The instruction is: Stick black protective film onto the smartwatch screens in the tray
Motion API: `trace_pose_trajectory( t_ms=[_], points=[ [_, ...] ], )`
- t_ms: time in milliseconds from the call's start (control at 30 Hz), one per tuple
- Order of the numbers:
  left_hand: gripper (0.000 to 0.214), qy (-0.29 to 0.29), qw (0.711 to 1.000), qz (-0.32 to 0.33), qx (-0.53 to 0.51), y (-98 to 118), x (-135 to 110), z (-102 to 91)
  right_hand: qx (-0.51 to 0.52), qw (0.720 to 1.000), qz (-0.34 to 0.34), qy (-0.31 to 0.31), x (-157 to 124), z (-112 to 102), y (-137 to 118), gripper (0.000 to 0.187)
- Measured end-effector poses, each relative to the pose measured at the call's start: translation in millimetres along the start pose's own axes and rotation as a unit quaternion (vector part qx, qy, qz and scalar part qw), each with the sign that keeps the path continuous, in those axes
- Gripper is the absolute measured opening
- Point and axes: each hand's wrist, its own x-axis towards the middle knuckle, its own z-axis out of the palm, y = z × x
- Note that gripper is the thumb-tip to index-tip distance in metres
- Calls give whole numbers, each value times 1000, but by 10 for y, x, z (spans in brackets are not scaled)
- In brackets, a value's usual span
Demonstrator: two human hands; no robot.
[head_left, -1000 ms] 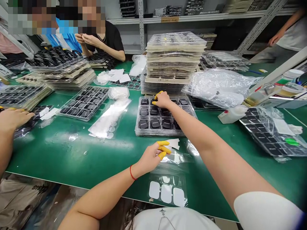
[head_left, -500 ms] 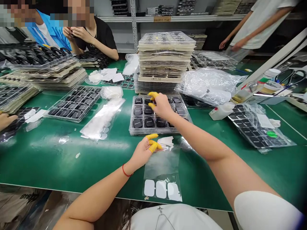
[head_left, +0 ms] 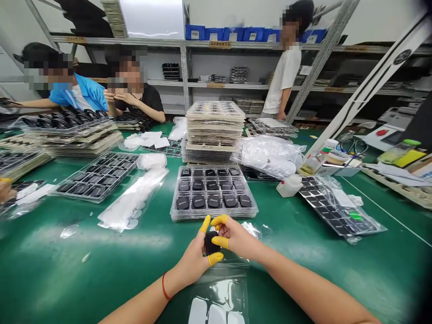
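Observation:
My left hand point(head_left: 195, 258) and my right hand point(head_left: 236, 238) meet above the green table, both with yellow finger cots. Between their fingertips they pinch a small black square part point(head_left: 211, 243). Just beyond the hands lies a clear tray point(head_left: 213, 213) filled with rows of the same black parts. Under my hands rests a clear film sheet point(head_left: 216, 306) carrying white rounded stickers.
A tall stack of trays point(head_left: 214, 130) stands behind the near tray. More trays of black parts point(head_left: 96, 182) and a clear bag of white discs point(head_left: 133, 202) lie left; a bagged tray point(head_left: 337, 211) and white bottle point(head_left: 289, 185) right. Two people sit far left, one stands by the shelves.
My right hand lifted a black part from the tray and drew back to my left hand, which left the film sheet. Both now hold the part. The camera tilted up.

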Motion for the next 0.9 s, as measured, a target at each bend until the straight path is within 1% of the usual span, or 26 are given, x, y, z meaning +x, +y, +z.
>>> trace_pose_trajectory(
  t_ms=[33,67,133,200,233,267,300,367,400,433,467,533,600,667,733,800,833,867,900],
  points=[
    [94,1,1000,-1,5,-1,-10,18,-4,1000,-1,0,-13,35,10,27],
    [91,0,1000,-5,2,0,-16,34,-17,1000,-20,5,-43,68,14,22],
    [80,1,1000,-16,-16,8,-19,57,-58,993,-97,17,-146,91,22,12],
    [65,7,999,-31,-43,29,-15,61,-97,980,-166,44,-267,11,67,13],
    [59,7,998,-38,-56,43,-14,56,-118,976,-169,63,-319,-71,114,12],
    [55,4,997,-42,-65,60,-13,48,-154,975,-142,79,-359,-172,177,11],
    [53,-2,996,-46,-72,77,-14,36,-204,969,-96,97,-387,-280,250,10],
    [52,-25,995,-58,-77,106,-20,14,-328,938,2,115,-409,-461,395,14],
    [52,-36,995,-63,-74,117,-24,4,-377,919,34,110,-407,-508,450,16],
    [52,-43,994,-67,-71,124,-29,-3,-407,906,50,107,-396,-515,484,17],
    [51,-48,994,-68,-68,129,-33,-9,-418,901,47,104,-374,-484,495,17],
    [51,-57,994,-71,-65,137,-37,-19,-411,907,10,90,-289,-334,463,18],
    [52,-75,991,-86,-75,146,-30,-31,-394,917,-28,60,-153,-146,407,23],
    [55,-89,987,-96,-94,155,-13,-43,-372,927,-33,29,-12,-14,379,21],
    [56,-69,989,-82,-106,157,8,-54,-353,935,-18,12,68,16,375,13],
    [56,-35,992,-75,-101,149,25,-63,-333,943,1,24,54,-30,353,12],
    [57,-20,993,-78,-89,142,30,-68,-313,949,-11,40,16,-58,326,12],
    [58,-8,994,-80,-74,133,33,-72,-289,955,-49,52,-33,-74,291,13],
    [61,-1,995,-78,-54,122,34,-76,-262,957,-108,56,-86,-72,251,12]
  ],
)
